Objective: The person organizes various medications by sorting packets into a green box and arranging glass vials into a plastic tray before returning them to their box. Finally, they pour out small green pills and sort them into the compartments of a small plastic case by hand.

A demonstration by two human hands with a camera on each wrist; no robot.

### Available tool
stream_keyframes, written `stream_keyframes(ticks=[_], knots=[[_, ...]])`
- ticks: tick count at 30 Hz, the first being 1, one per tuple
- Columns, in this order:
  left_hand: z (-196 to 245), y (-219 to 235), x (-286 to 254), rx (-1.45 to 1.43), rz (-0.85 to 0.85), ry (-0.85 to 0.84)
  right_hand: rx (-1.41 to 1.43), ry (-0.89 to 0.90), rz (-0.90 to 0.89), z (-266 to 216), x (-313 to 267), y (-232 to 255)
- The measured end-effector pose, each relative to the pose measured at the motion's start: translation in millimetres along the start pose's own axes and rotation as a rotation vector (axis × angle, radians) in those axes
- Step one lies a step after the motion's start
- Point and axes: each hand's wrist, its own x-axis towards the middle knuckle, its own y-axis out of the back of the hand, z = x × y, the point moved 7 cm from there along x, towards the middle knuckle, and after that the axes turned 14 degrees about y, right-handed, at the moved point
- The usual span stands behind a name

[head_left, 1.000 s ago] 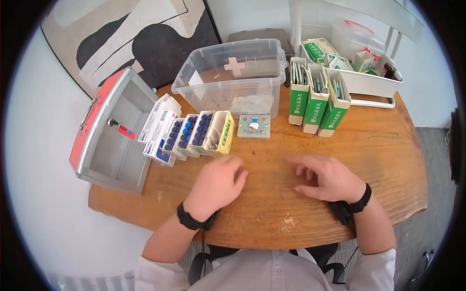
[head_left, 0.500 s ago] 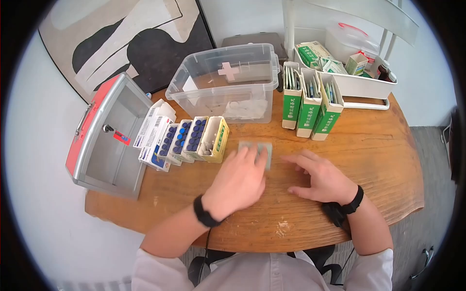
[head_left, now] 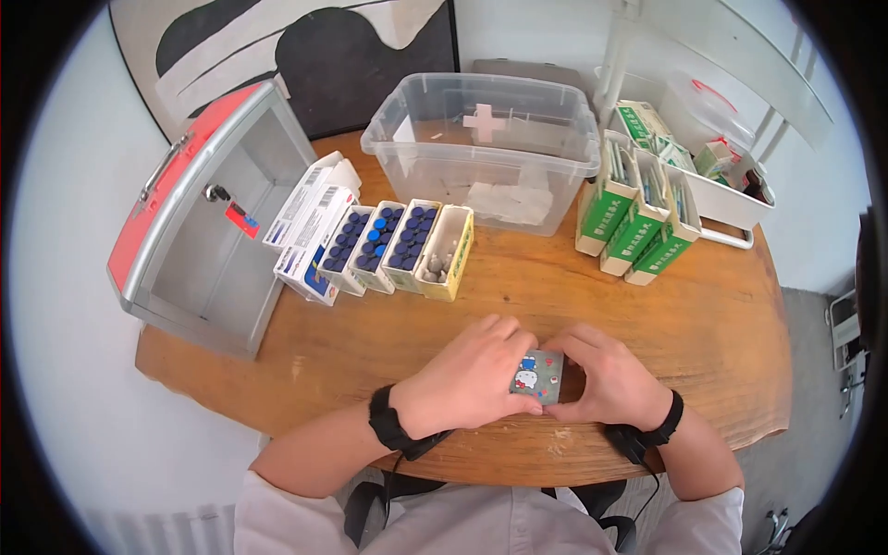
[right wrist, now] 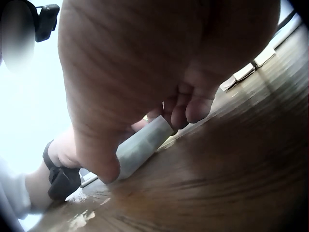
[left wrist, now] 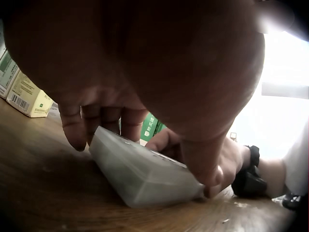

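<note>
A small translucent plastic case [head_left: 548, 379] with cartoon stickers on its lid is between my two hands, near the front of the table. My left hand [head_left: 467, 375] grips its left part, thumb on the near edge and fingers on the far side. At the opposite end my right hand [head_left: 612, 377] holds it with thumb and forefinger. In the left wrist view the case [left wrist: 140, 169] is tilted, one corner raised, low over the wood. The right wrist view shows the case's pale side [right wrist: 142, 147] between thumb and fingers.
Narrow boxes of blue-capped vials [head_left: 370, 245] and a yellow box [head_left: 453, 268] stand left of centre. Beside them are white cartons [head_left: 310, 231] and a red-lidded case [head_left: 199, 217]. Behind are a clear bin [head_left: 481, 166], green boxes [head_left: 638, 222] and a white basket [head_left: 735, 199].
The left hand took hold of the sticker case at mid-table and brought it toward the body and right. The right hand moved nearer and now grips its other end. The head view shifted.
</note>
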Motion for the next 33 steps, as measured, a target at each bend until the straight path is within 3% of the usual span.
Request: stream_keyframes(ticks=[3, 8, 11, 14, 16, 17, 19, 20, 22, 24, 27, 29, 33], knots=[[6, -1, -5, -0.036, 0.062, -0.04, 0.002, -0.01, -0.005, 2, 0, 1], [5, 11, -12, -0.132, -0.008, -0.059, 0.055, -0.08, -0.009, 5, -6, 2], [-8, 13, -27, -0.196, -0.038, -0.099, 0.017, -0.009, 0.03, 2, -6, 6], [-21, 1, -36, -0.199, -0.016, -0.115, -0.051, 0.017, -0.047, -1, -2, 5], [-21, 2, -38, -0.212, 0.018, -0.123, 0.031, 0.15, 0.032, -7, 1, 6], [-21, 3, -37, -0.232, 0.01, -0.101, 0.028, 0.152, 0.03, -4, 1, 2], [-19, 9, -35, -0.256, 0.001, -0.084, 0.309, 0.141, 0.036, 2, -2, -9], [-22, 12, -33, -0.351, -0.063, -0.001, 0.306, 0.136, 0.034, 1, -5, -8], [-28, 8, -30, -0.444, -0.122, 0.075, 0.241, 0.099, -0.002, 3, -7, -6], [-38, 4, -27, -0.753, 0.005, -0.045, 0.286, 0.009, 0.014, 11, -6, -8], [-53, -11, -14, -0.975, -0.106, 0.054, 0.341, -0.118, 0.052, 31, -3, -18], [-44, -1, -10, -0.932, -0.094, 0.078, 0.465, -0.162, 0.257, 43, 5, -18], [-45, 8, -2, -0.836, -0.018, 0.172, 0.513, -0.197, 0.335, 45, 16, -17]])
